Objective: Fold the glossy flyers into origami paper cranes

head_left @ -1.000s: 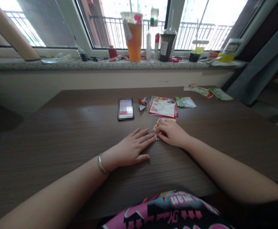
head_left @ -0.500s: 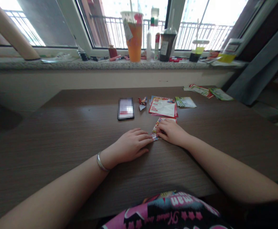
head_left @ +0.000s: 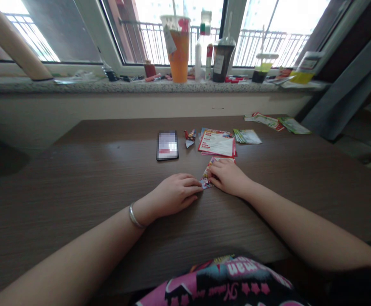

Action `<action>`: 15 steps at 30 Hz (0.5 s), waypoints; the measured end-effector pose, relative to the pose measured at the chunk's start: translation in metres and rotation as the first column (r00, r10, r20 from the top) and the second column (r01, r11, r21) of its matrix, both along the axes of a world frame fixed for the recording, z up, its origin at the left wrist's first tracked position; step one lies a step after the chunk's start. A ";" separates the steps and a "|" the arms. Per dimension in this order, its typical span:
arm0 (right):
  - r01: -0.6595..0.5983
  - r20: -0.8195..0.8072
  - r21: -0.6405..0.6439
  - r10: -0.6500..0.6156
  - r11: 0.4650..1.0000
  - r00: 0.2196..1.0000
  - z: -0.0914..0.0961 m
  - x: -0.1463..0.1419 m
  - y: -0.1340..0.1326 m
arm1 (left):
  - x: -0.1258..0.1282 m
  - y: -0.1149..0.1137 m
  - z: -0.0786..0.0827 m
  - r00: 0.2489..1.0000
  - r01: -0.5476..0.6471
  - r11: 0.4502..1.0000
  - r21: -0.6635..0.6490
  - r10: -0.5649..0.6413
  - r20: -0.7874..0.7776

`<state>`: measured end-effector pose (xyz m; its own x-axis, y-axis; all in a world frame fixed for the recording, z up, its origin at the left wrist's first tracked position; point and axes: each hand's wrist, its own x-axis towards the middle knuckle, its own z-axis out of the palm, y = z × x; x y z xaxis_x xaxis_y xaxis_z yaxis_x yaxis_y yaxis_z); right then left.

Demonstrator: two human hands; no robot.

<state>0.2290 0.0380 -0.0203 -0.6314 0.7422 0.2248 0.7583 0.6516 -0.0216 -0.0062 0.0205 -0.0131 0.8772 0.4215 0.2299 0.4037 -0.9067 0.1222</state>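
A colourful printed sheet of paper [head_left: 206, 183] lies on the brown table [head_left: 115, 255], its left part folded over at a slant. My right hand [head_left: 228, 175] presses on it with bent fingers, holding it down, and covers most of its middle. To the left, my left hand [head_left: 175, 193] rests palm down with its fingers stretched out. Its fingertips reach the sheet's lower left corner; whether they press on it I cannot tell. Just beyond the sheet lies a stack of printed cards [head_left: 217, 143]. A small folded paper piece [head_left: 189, 138] sits left of that stack.
A phone [head_left: 167, 145] lies left of the folded piece. Green and white papers [head_left: 248, 136] and more leaflets [head_left: 268, 121] are at the back right. Along the windowsill [head_left: 134, 86] stand an orange drink cup [head_left: 179, 55], a dark drink cup [head_left: 223, 61] and several bottles.
My left hand has drawn back slightly to the left and down, showing more of the sheet's corner. My right hand stays on the sheet, its fingers shifted a little.
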 end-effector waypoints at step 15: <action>0.009 -0.010 -0.062 -0.009 0.998 1.000 -0.002 -0.008 -0.001 | 0.001 0.000 0.000 1.000 0.000 0.998 0.067 0.001 -0.022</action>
<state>0.2208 0.0369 -0.0219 -0.6227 0.7604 0.1846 0.7635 0.6421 -0.0693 -0.0048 0.0204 -0.0131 0.8820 0.4064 0.2384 0.4062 -0.9123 0.0523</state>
